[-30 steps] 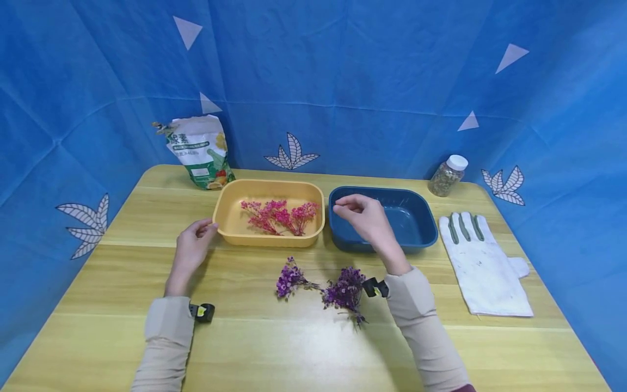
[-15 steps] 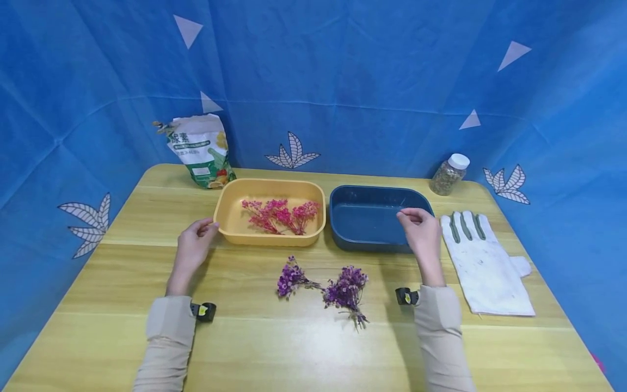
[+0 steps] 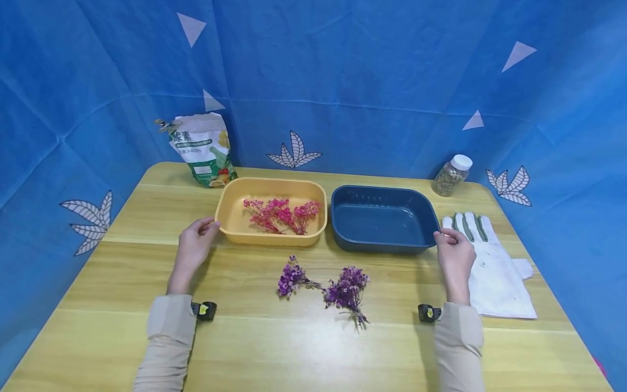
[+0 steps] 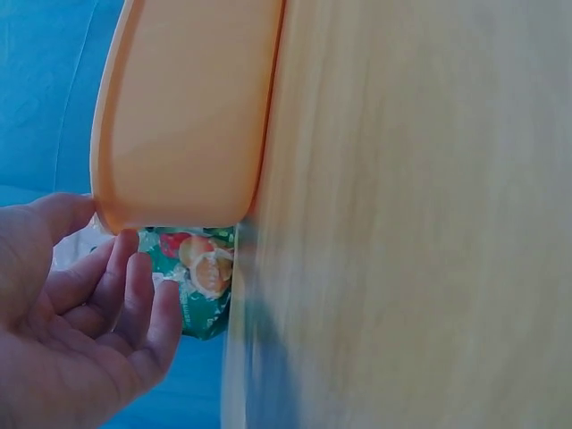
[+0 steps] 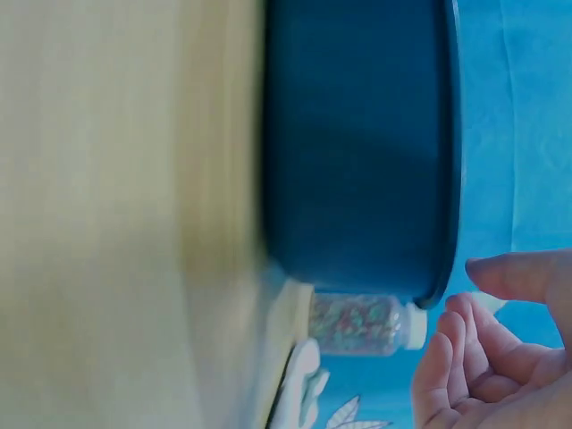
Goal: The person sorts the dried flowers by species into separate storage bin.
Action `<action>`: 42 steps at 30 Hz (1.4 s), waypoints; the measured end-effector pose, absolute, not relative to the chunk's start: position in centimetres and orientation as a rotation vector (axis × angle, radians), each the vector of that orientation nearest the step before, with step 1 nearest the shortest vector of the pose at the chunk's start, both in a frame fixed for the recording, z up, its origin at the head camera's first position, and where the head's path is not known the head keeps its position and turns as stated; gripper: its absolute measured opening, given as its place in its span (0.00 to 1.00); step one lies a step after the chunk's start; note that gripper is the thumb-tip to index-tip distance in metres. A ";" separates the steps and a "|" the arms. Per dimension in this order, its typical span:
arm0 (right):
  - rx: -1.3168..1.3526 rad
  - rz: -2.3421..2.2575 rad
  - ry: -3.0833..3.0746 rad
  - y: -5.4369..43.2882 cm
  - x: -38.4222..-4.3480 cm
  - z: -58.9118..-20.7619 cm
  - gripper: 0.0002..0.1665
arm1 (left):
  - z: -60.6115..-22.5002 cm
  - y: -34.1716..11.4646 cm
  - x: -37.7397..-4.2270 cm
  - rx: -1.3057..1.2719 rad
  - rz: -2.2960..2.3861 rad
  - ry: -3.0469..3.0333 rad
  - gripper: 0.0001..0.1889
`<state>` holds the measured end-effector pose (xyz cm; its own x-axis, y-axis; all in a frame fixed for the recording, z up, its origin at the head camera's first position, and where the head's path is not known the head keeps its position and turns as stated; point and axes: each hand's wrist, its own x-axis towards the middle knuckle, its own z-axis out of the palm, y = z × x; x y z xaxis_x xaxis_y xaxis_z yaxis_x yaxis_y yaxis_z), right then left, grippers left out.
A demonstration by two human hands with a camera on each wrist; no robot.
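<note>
At the left front corner of a yellow plastic basin [image 3: 271,239], my left hand [image 3: 195,245] pinches the rim between thumb and fingers. In the left wrist view the thumb lies on the rim and the fingers [image 4: 134,295] sit just below it. Sprigs of pink dried flowers [image 3: 281,214] lie inside this basin. My right hand [image 3: 455,258] is at the right front corner of a dark blue basin [image 3: 384,245]. The right wrist view shows its thumb [image 5: 514,273] and loosely bent fingers just off the blue rim, holding nothing. Two bunches of purple dried flowers [image 3: 346,288] lie before the basins.
A white and green bag [image 3: 203,149] stands behind the yellow basin at the back left. At the back right is a white-capped jar [image 3: 450,177]. A white glove with green stripes [image 3: 495,272] lies right of the blue basin, partly behind my right hand.
My right hand has moved rightward from above the blue basin to its right front corner. The left hand has stayed at the yellow basin's corner. Basins and flowers look unmoved.
</note>
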<state>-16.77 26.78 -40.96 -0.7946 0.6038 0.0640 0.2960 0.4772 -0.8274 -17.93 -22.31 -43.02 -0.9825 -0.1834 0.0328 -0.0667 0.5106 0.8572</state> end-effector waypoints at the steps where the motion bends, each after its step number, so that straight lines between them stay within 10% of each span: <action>1: -0.777 1.242 -2.382 27.1 -16.6 -41.1 0.20 | -43.0 -22.3 -18.0 0.210 -1.475 -2.619 0.26; 25: -0.849 1.574 -2.331 28.8 -15.8 -43.1 0.25 | -40.7 -14.9 -14.9 -0.334 -1.527 -2.547 0.19; 42: -0.834 1.607 -2.355 28.5 -16.1 -42.6 0.27 | -43.8 -13.5 -14.6 -0.635 -1.481 -3.095 0.40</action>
<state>-16.06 28.48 -42.61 -0.8288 0.5342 -0.1667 0.3501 0.2626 -0.8991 -14.55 -13.54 -43.75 -0.8759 0.4579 -0.1523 0.1688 0.5863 0.7923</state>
